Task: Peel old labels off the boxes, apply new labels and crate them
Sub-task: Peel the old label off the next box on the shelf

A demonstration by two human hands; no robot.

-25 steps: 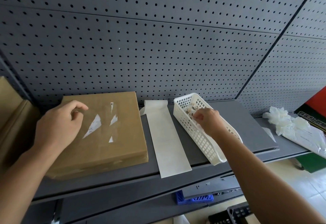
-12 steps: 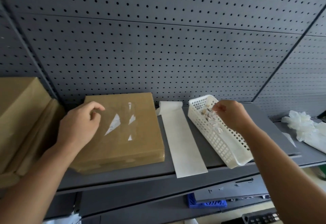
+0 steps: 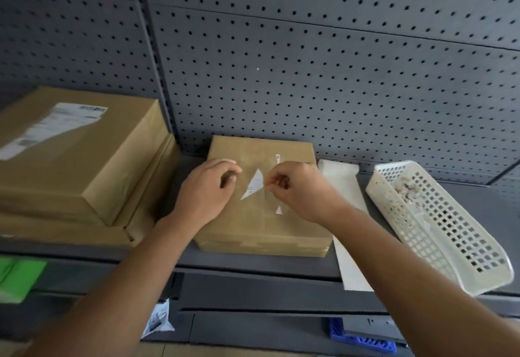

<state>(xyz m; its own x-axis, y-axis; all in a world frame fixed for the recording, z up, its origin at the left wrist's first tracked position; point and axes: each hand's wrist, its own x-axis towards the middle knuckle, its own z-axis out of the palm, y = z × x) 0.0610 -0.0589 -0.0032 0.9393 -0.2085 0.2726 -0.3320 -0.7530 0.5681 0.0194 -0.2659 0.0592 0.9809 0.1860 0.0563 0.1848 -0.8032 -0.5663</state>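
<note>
A flat brown cardboard box (image 3: 281,232) lies on the grey shelf (image 3: 253,268) in front of me. White scraps of an old label stick to its top, the largest a triangular scrap (image 3: 252,186). My left hand (image 3: 205,192) rests on the box's left part with loosely curled fingers and holds nothing. Thumb and forefinger of my right hand (image 3: 298,192) pinch the right edge of the triangular scrap. A small pale scrap (image 3: 278,210) sits just below that hand.
Two larger brown boxes (image 3: 84,171) are stacked at the left, the top one bearing a printed label (image 3: 56,128). A white paper strip (image 3: 347,232) lies right of the flat box. Beyond it a white perforated basket (image 3: 450,244) holds peeled scraps (image 3: 406,187). Pegboard (image 3: 309,75) backs the shelf.
My right hand left the basket and came over to the box, where it now pinches the triangular scrap. The view swung left, showing the stacked boxes. My left hand stayed on the box.
</note>
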